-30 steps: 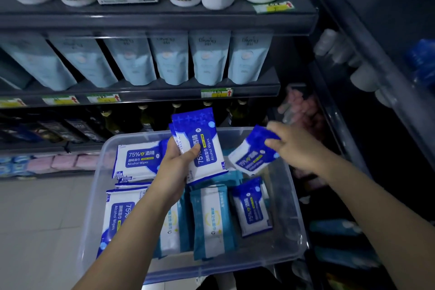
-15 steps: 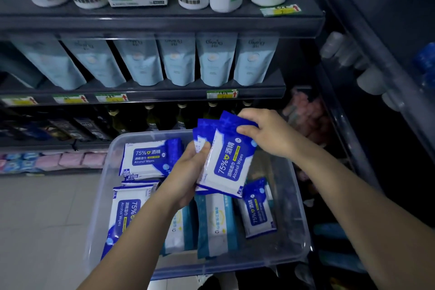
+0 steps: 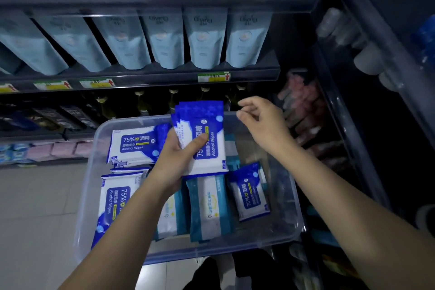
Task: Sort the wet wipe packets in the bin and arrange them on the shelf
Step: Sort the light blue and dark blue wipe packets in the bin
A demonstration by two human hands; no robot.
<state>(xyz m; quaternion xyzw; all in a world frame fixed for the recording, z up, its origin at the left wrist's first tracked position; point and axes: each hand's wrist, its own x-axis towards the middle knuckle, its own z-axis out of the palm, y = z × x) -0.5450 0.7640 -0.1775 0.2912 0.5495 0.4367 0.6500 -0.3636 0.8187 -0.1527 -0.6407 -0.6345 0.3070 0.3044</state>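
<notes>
Blue-and-white film packets printed "75% Alcohol Wipes" make up the stack (image 3: 207,139) that the left grip (image 3: 174,160) holds above the bin (image 3: 211,251). The thumb presses across the front face with the fingers behind, so the slick, flat packs keep square and cannot slide apart. At least 3 sealed top edges fan out at the upper corner; the exact count is hidden. Holding them upright and face-out looks like a way of gathering 1 kind together before it goes to the shelf (image 3: 153,79).

The right grip (image 3: 263,122) is empty, fingers loosely curled, hovering just beside the stack's top right corner over the bin's far edge. I judge it free to fetch the next match, most likely the small blue packet (image 3: 250,192) lying flat near the right wall.

The bin is clear plastic with rounded corners, so its contents show through the sides. Inside, 2 larger blue packs (image 3: 135,143) lie at the left. Teal packets (image 3: 209,207) with white centre panels lie side by side in the middle, partly under the stack. All are soft, pillow-shaped packs with crimped ends, glossy and probably slippery.

Sorting looks under way, with shelving not yet begun. The shelf is dark and matt. Pale blue pouches (image 3: 204,37) stand in a row on it, above price labels (image 3: 213,77).
</notes>
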